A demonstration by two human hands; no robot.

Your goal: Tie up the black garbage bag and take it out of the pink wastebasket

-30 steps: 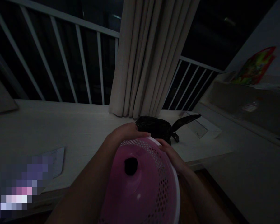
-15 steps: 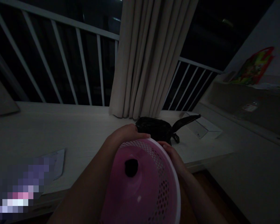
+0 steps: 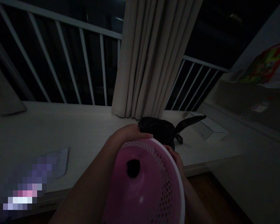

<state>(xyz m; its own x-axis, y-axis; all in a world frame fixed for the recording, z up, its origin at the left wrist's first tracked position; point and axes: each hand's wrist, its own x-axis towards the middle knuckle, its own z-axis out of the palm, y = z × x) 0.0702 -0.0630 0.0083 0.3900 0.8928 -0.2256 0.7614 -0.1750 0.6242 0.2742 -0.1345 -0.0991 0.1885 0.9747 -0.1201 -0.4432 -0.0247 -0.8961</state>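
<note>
A pink plastic basket [image 3: 140,194] with a white rim and perforated sides is tilted so that its inside faces me. My left hand [image 3: 132,132] grips the far rim from the left, thumb along the edge. My right hand [image 3: 175,156] is closed on the rim at the right, its fingers partly behind the basket. At the bottom inside shows a small dark round patch [image 3: 133,168]; whether it is a hole or an object I cannot make out. Just beyond the hands a black plastic bag [image 3: 158,127] lies on the white ledge [image 3: 88,121], one tail sticking up to the right.
A beige curtain [image 3: 151,62] hangs before white railings [image 3: 85,62]. A white box [image 3: 207,129] stands right of the bag. Papers [image 3: 62,161] lie at left beside a pixelated patch. A colourful bag [image 3: 266,63] rests on a shelf at right. The room is dark.
The view has shifted slightly, so the scene sits a little further right. My right hand has slid down the rim a bit; both hands still hold the basket.
</note>
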